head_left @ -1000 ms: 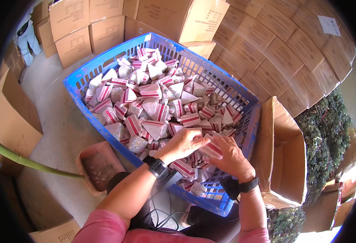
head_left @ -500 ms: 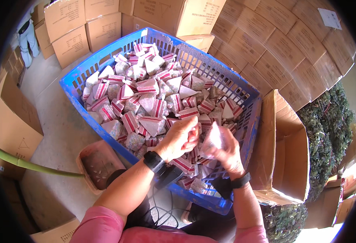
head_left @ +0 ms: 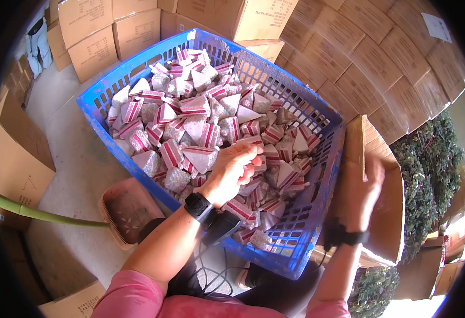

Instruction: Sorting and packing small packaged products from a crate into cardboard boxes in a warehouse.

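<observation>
In the frame's centre, the left hand [head_left: 237, 168] curls its fingers inward above wedge-shaped pieces [head_left: 199, 158] heaped in a blue basket [head_left: 294, 269]; at right, the blurred right hand [head_left: 366, 192] is at an open carton [head_left: 389, 217]. What the 2 hands hold, I cannot tell.

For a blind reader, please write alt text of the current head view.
A person's curled left hand is over a blue slotted plastic basket of white, red-striped wedges; the blurred right hand is at an open brown cardboard box.
</observation>
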`<action>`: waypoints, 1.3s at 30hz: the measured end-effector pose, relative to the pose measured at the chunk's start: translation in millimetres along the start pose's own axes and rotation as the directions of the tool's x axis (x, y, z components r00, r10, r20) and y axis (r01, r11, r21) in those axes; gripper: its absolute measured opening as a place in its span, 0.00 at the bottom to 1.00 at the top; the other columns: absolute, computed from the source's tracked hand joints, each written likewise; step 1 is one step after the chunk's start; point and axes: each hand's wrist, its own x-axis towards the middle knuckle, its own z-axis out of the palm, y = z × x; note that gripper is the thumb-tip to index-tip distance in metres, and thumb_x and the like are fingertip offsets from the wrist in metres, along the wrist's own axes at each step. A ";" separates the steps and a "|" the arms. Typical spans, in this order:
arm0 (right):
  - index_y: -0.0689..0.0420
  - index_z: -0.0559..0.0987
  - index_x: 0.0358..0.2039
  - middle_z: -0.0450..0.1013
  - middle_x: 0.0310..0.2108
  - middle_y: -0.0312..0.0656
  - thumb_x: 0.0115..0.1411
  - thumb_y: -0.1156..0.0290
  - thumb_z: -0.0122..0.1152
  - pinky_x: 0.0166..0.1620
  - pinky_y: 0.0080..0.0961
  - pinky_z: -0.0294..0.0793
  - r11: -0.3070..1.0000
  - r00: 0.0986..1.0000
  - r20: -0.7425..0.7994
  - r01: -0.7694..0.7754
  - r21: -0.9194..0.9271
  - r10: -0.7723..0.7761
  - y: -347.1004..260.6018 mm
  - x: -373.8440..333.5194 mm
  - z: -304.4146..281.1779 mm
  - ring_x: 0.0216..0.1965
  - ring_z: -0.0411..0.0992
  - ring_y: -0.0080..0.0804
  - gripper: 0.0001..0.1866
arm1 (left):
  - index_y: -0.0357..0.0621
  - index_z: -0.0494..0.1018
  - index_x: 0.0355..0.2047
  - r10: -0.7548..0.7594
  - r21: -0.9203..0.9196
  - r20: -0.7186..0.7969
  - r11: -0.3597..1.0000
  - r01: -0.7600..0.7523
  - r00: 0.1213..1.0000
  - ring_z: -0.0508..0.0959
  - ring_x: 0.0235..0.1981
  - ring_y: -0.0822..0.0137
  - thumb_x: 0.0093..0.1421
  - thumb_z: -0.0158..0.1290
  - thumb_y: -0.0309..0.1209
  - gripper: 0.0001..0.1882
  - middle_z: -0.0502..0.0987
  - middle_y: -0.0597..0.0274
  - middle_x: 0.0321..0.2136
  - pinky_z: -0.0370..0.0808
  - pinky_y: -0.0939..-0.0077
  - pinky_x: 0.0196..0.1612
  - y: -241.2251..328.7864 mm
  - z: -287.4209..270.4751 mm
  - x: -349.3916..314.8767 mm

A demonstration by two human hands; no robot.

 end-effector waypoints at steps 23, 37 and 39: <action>0.60 0.72 0.37 0.71 0.25 0.39 0.53 0.55 0.50 0.23 0.21 0.72 0.330 0.576 0.805 -0.794 0.510 0.143 -33.2 -14.9 77.2 0.20 0.69 0.21 0.21 | 0.40 0.73 0.23 0.374 0.883 0.215 0.320 -0.343 0.902 0.71 0.16 0.64 0.52 0.53 0.41 0.15 0.70 0.53 0.15 0.66 0.71 0.22 -23.7 7.7 3.1; 0.60 0.69 0.41 0.72 0.29 0.42 0.56 0.55 0.46 0.29 0.29 0.74 0.084 0.429 0.902 -0.902 0.424 0.050 -32.0 -33.9 80.2 0.27 0.72 0.32 0.21 | 0.39 0.68 0.23 0.231 0.796 0.605 -0.164 -0.583 0.762 0.73 0.24 0.55 0.54 0.46 0.37 0.13 0.71 0.54 0.20 0.70 0.63 0.28 -22.6 21.5 -11.2; 0.59 0.70 0.41 0.71 0.31 0.41 0.56 0.56 0.46 0.32 0.32 0.73 -0.051 0.423 0.905 -0.904 0.424 0.034 -31.0 -39.2 88.4 0.30 0.71 0.32 0.20 | 0.39 0.68 0.22 0.236 0.784 0.620 -0.179 -0.594 0.748 0.73 0.23 0.55 0.53 0.47 0.36 0.12 0.72 0.54 0.19 0.69 0.63 0.26 -22.5 19.5 -9.8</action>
